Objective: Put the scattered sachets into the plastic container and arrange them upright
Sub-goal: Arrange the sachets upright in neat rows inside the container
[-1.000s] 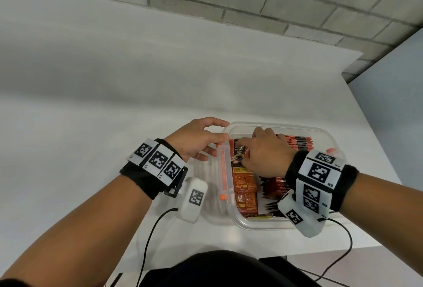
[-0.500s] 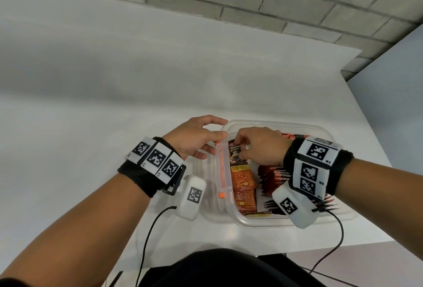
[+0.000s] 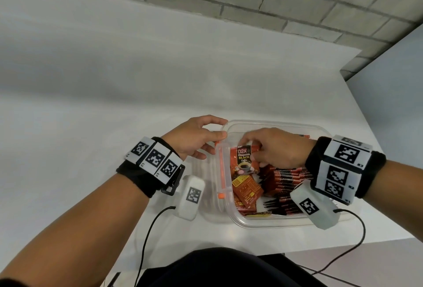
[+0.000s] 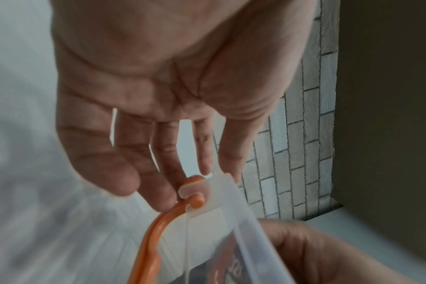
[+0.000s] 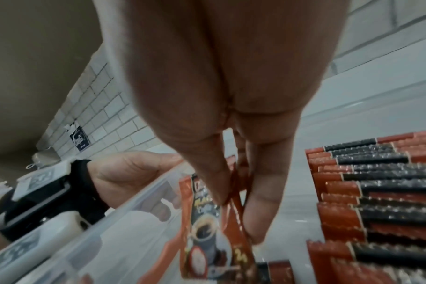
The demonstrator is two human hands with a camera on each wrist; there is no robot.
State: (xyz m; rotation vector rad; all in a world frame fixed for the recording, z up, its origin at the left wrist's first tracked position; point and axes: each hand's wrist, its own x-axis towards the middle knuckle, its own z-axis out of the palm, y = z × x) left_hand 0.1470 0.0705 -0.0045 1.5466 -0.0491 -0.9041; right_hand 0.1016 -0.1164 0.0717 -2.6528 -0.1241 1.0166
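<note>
A black-coffee sachet (image 3: 243, 157) is pinched near its top edge between the thumb and fingers (image 5: 216, 184) of the right hand (image 3: 274, 149), held upright inside the clear plastic container (image 3: 274, 223) at its left end. Beneath it, two or three more sachets (image 3: 246, 191) lie flat and askew along the left wall, while a row of upright sachets (image 5: 377, 192) is packed edge-on across the right part of the container. The left hand (image 3: 194, 136) is set against the container's far-left corner, by the orange latch (image 4: 192, 199); its fingers are loosely extended and touch the rim rather than curl round it. The container stands on the white worktop (image 3: 114, 103) near its front edge.

The pinch is narrow and the foil looks slick, so the sachet could be twisted or dropped flat. If the row is nudged, the standing sachets could be toppled. Since the container is only lightly steadied, it could be pushed along the worktop.
</note>
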